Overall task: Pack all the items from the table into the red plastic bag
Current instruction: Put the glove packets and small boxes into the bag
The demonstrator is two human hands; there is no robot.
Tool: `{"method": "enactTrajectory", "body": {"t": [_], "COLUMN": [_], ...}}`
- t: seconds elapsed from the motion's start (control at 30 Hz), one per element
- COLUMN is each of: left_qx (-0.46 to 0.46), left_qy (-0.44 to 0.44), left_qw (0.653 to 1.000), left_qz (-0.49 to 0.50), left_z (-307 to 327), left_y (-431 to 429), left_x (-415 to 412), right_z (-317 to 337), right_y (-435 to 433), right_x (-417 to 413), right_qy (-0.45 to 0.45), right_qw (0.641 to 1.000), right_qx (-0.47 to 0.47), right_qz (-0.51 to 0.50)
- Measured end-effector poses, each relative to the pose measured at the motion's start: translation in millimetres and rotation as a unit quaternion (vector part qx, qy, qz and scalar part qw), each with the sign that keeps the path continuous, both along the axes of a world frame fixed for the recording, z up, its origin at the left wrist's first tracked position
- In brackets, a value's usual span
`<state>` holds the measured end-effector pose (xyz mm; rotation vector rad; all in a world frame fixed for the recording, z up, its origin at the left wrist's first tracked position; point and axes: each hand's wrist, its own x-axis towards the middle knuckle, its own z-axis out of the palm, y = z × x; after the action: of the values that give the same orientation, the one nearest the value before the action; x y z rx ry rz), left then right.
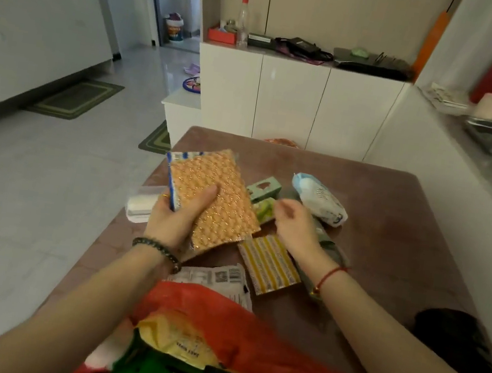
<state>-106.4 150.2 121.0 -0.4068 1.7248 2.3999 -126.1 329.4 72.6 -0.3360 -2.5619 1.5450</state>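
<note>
Left hand (174,217) grips flat orange bumpy packet (216,196); right hand (294,227) loosely spread, empty

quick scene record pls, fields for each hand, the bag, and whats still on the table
left hand: holds orange textured pack above the table
right hand: empty, fingers loosely curled, over the green packets
red plastic bag: open at near edge, already holds yellow and green packs
still on table: yellow striped packet, white-blue pack, white barcode packet, white item at left edge
</note>
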Motion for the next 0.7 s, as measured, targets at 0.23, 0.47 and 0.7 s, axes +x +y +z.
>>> {"method": "enactTrajectory", "body": {"t": [0.23, 0.47, 0.7], "left_qx": [0.004, 0.006, 0.039], "left_qy": [0.002, -0.012, 0.021], "left_qw": [0.999, 1.000, 0.995], "left_qz": [0.037, 0.003, -0.085], "left_z": [13, 16, 22], "left_y": [-76, -107, -95], "left_x": [18, 46, 90], "right_z": [-98, 10, 111], "right_y": [-8, -13, -95], "right_x": [12, 33, 161], "right_qy": [-0.222, -0.063, 0.063], "right_qw": [0.836, 0.995, 0.964], "right_qx": [0.488, 0.059, -0.241], "right_qz": [0.121, -0.055, 0.095]}}
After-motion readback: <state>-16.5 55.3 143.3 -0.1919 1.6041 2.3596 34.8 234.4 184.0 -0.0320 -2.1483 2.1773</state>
